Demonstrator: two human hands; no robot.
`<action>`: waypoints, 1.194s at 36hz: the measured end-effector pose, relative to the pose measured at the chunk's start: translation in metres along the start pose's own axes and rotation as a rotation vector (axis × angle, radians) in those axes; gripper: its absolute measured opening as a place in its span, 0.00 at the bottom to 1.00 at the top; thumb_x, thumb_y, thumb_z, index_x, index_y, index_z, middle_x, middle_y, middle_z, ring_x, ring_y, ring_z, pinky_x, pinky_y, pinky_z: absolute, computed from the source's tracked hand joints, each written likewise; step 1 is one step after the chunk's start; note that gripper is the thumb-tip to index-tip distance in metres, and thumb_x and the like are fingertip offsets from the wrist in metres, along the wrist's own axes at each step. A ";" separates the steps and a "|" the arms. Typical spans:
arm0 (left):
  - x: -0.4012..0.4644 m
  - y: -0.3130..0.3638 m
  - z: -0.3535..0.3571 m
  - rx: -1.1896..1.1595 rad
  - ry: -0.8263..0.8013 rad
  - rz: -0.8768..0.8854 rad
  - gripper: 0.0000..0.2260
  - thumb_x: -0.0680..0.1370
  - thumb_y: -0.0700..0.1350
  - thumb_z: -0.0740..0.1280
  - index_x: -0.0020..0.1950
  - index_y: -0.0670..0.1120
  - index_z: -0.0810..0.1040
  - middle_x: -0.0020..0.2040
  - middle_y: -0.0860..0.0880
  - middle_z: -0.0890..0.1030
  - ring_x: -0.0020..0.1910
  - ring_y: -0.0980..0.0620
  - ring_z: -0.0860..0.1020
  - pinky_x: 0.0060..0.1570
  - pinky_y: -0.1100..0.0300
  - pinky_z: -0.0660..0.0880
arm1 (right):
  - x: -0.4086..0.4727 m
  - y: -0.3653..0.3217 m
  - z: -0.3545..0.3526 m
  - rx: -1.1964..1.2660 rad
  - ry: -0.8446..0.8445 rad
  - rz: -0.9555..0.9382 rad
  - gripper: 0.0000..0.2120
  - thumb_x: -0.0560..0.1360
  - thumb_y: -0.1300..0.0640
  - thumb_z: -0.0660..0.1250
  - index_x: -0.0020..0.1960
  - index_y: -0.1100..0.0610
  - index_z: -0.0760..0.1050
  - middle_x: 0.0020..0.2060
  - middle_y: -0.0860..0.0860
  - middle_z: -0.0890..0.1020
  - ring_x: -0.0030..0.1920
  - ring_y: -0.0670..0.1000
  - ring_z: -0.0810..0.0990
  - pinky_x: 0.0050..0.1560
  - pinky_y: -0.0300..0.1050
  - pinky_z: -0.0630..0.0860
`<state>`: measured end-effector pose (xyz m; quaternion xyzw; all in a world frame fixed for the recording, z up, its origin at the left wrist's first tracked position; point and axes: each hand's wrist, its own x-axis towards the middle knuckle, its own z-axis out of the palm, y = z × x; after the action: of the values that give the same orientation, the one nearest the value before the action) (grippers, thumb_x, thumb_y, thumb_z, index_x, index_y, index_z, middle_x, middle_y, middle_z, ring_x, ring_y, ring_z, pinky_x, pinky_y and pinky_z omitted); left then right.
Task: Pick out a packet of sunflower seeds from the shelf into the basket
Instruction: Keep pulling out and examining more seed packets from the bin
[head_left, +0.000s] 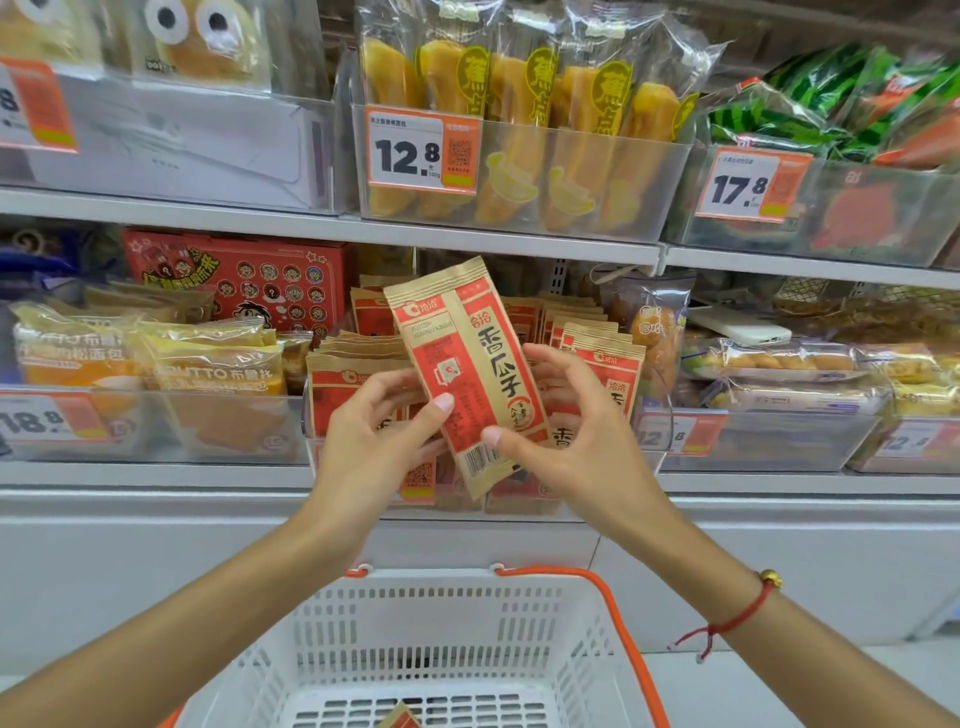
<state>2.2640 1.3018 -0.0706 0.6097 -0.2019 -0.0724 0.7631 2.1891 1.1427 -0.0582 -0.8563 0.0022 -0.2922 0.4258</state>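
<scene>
We pinch the sunflower seed packet (470, 374) between both hands (395, 421), lifted clear of the shelf bin (322, 415), and judge we must next lower it into the near basket (452, 639).

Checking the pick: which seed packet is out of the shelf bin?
The tilted sunflower seed packet, pinched by the left hand and right hand; the other packets stand in the bin.
</scene>
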 end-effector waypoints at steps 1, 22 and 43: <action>-0.001 0.000 0.002 -0.001 -0.005 0.003 0.13 0.75 0.41 0.70 0.60 0.46 0.76 0.56 0.49 0.82 0.51 0.56 0.83 0.44 0.63 0.81 | -0.002 -0.001 0.003 -0.042 -0.010 -0.001 0.37 0.66 0.43 0.77 0.70 0.43 0.63 0.60 0.37 0.71 0.58 0.35 0.72 0.54 0.28 0.72; -0.005 0.022 -0.003 0.141 -0.002 0.104 0.19 0.67 0.53 0.72 0.58 0.54 0.79 0.51 0.57 0.85 0.52 0.60 0.82 0.52 0.62 0.79 | 0.003 -0.008 -0.014 0.917 -0.379 0.539 0.19 0.80 0.48 0.56 0.62 0.56 0.78 0.48 0.55 0.83 0.43 0.51 0.83 0.37 0.45 0.79; 0.005 0.038 0.005 0.158 -0.052 0.267 0.16 0.68 0.47 0.74 0.56 0.52 0.80 0.51 0.58 0.85 0.52 0.61 0.82 0.52 0.69 0.77 | 0.014 -0.016 -0.026 0.228 0.057 0.034 0.19 0.71 0.52 0.72 0.61 0.46 0.78 0.50 0.52 0.84 0.50 0.49 0.81 0.55 0.41 0.78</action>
<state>2.2613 1.3045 -0.0320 0.6337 -0.3058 0.0301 0.7099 2.1835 1.1302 -0.0276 -0.7935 -0.0044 -0.3075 0.5252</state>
